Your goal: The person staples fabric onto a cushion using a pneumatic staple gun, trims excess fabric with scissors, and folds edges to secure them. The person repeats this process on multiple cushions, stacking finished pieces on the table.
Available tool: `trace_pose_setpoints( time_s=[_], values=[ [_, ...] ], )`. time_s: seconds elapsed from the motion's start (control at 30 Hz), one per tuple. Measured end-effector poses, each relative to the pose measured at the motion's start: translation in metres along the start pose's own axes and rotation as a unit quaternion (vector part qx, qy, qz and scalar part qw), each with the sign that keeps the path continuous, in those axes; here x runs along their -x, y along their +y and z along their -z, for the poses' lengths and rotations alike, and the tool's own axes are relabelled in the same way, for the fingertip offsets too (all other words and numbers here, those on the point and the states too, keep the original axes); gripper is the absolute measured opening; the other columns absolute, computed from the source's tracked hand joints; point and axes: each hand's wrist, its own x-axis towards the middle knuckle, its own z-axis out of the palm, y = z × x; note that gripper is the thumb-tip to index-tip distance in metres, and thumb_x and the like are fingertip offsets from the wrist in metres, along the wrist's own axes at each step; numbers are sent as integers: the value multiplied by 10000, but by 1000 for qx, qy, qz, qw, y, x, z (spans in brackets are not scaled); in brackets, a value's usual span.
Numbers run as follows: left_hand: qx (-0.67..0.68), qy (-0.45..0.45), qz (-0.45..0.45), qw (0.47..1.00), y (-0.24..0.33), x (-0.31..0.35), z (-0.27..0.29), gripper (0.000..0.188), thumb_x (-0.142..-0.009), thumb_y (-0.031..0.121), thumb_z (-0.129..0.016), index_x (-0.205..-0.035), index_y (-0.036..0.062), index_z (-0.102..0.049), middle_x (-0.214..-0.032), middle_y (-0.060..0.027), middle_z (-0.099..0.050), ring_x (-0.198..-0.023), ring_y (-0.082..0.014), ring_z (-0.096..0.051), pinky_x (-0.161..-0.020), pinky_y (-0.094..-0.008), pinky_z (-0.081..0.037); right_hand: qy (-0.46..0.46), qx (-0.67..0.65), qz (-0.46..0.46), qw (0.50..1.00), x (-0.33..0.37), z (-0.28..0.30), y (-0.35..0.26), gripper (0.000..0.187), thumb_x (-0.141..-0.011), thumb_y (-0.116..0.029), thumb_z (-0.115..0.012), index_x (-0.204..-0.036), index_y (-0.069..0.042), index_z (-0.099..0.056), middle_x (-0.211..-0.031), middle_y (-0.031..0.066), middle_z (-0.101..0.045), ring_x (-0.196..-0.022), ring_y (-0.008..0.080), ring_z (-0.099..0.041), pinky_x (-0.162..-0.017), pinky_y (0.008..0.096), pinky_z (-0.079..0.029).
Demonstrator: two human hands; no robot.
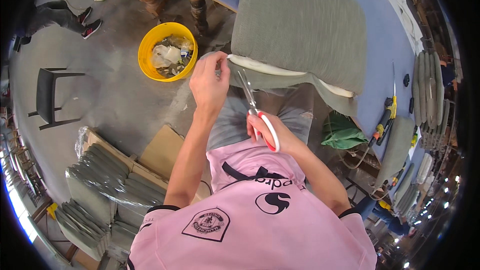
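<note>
A grey-green upholstered cushion [300, 17] lies on the blue tabletop [376, 72]. White padding [270, 65] shows along its open near edge, with a loose fabric flap [275, 81] hanging below. My left hand [209, 84] is at the cushion's near left corner, thumb and fingers pinched together on the fabric edge; the exact grip is partly hidden. In my right hand [280, 131] are scissors [251, 101] with red-and-white handles. Their blades are slightly parted and point up toward the corner, apart from the fabric.
A yellow bucket [142, 55] of scraps stands on the floor to the left, near a dark chair [46, 95]. Plastic-wrapped cushions [107, 170] are stacked at lower left. A yellow-and-black tool [387, 117] lies on the table's right side, above a green cloth [342, 131]. Another person's legs [57, 16] show upper left.
</note>
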Motion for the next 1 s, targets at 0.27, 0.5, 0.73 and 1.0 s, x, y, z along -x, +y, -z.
trace_pose_setpoints(
  time_s=[0.27,0.5,0.73,1.0],
  values=[
    [-6,-29,-96,995,-2,2,2,282,-843,15,-840,-1110,69,-767,-1006,-89,-715,-924,-292,-686,-791,-409,-555,-4,-21,-14,1000,-29,-4,7,649,-1094,-631,-505,-898,-24,-622,-775,66,-652,-650,176,-680,-584,346,-511],
    [-27,-35,-139,989,-8,-7,-3,254,-832,22,-849,-1065,73,-762,-1009,-75,-732,-931,-294,-688,-814,-411,-550,44,-31,7,999,-24,-6,4,644,-1091,-627,-523,-883,-26,-624,-754,61,-648,-622,157,-664,-542,335,-498],
    [-21,-25,-156,987,-13,-5,-2,199,-848,-2,-817,-1022,53,-740,-1002,-72,-744,-908,-293,-698,-804,-414,-549,64,-2,-26,998,-22,-10,-12,630,-1068,-608,-585,-879,-8,-628,-722,71,-637,-602,175,-640,-577,367,-497],
    [-20,-34,-120,992,-11,0,0,181,-857,-10,-800,-1009,48,-720,-997,-80,-744,-918,-303,-704,-802,-417,-556,100,57,1,993,-39,-8,-2,653,-1048,-613,-621,-793,-11,-623,-603,92,-573,-553,214,-544,-571,409,-435]
  ],
)
